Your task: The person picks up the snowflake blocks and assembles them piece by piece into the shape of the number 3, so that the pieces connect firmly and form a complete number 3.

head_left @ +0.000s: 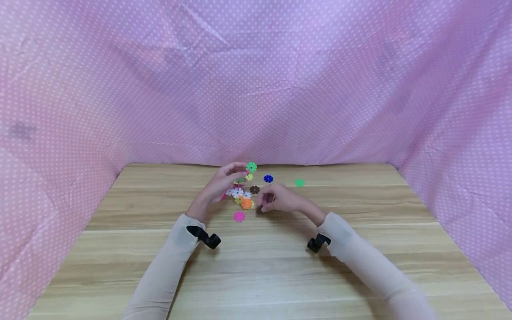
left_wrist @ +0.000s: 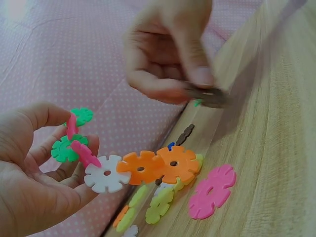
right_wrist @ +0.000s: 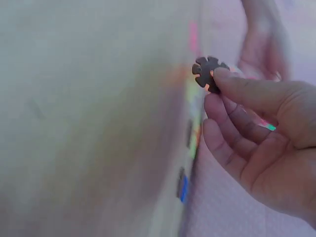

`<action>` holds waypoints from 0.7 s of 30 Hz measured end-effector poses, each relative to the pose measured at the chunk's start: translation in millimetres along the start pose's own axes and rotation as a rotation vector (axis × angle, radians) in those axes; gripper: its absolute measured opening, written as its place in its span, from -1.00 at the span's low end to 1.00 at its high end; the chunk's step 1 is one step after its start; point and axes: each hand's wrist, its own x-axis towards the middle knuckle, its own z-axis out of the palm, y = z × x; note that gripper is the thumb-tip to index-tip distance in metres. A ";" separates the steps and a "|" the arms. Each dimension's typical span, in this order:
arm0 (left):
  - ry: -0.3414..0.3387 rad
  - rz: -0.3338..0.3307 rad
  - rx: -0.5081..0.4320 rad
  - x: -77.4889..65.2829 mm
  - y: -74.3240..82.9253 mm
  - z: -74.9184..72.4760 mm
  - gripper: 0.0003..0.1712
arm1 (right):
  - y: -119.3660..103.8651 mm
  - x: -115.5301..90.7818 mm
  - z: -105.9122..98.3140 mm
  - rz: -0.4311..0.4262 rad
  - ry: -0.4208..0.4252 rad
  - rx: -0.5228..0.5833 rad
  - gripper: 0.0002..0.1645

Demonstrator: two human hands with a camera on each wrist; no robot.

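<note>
My left hand (head_left: pixel 222 184) grips a chain of slotted, flower-shaped plastic discs. In the left wrist view the chain runs from green and pink discs by the fingers, through a white disc (left_wrist: pixel 98 178), to two joined orange discs (left_wrist: pixel 132 162) at the free end. To the right, my right hand (head_left: pixel 282 198) pinches a dark brown disc (right_wrist: pixel 211 64) between thumb and index finger, its other fingers bent loosely. That disc is apart from the chain and held above the table. Blur hides some of its outline in the left wrist view.
Loose discs lie on the wooden table (head_left: pixel 260 275): pink (head_left: pixel 239 216) in front, brown (head_left: pixel 254 190) between the hands, blue (head_left: pixel 268 178) behind, green (head_left: pixel 299 182) to the right. Yellow discs (left_wrist: pixel 159 206) lie below the chain. A pink dotted cloth (head_left: pixel 256 89) hangs behind.
</note>
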 end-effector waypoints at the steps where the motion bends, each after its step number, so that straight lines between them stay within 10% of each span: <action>1: -0.001 -0.002 0.000 -0.2 0.0 -0.1 -0.53 | 0.7 0.3 -4.5 0.002 0.050 0.007 -0.86; 9: -0.003 -0.017 0.021 0.1 -2.8 -0.1 -0.56 | 2.8 7.2 -29.9 0.067 0.431 0.161 -0.80; 21: -0.026 -0.012 0.051 1.6 -3.1 2.2 -0.55 | 6.2 17.2 -26.4 0.128 0.569 0.326 -0.82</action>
